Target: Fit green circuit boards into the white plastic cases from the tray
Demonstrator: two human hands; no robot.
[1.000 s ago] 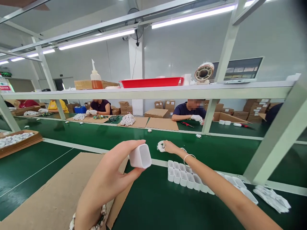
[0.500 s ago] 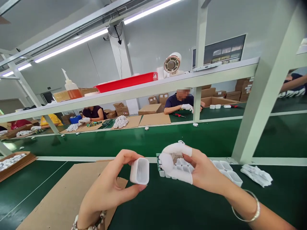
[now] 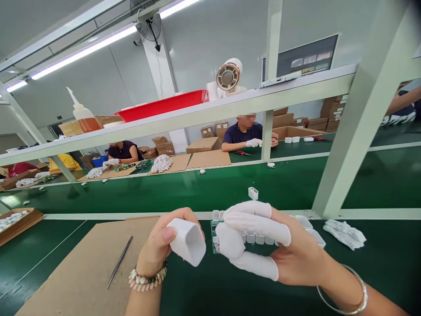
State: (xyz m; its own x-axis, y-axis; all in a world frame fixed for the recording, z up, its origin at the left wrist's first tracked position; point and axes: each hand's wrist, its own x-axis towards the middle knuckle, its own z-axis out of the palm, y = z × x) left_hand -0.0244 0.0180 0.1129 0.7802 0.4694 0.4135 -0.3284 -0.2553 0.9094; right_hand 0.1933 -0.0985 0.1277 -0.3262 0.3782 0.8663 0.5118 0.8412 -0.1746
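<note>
My left hand grips a white plastic case, its open end tilted toward my right hand. White finger covers sheath the fingers of my right hand, which pinches a small green circuit board. Much of the board is hidden behind those fingers. The case and the board are close together but apart. Behind my right hand, rows of white cases stand on the green bench, partly covered by it. A dark pair of tweezers lies on the cardboard sheet left of my left hand.
A green conveyor belt runs beyond the bench, carrying a white housing. White gloves lie at the right, near a post. Overhead, a shelf holds a red tray. Co-workers sit across the belt.
My left hand has turned the case, so its open end now points lower right. My right hand's fingers have spread more around the board. The tweezers have come into view.
</note>
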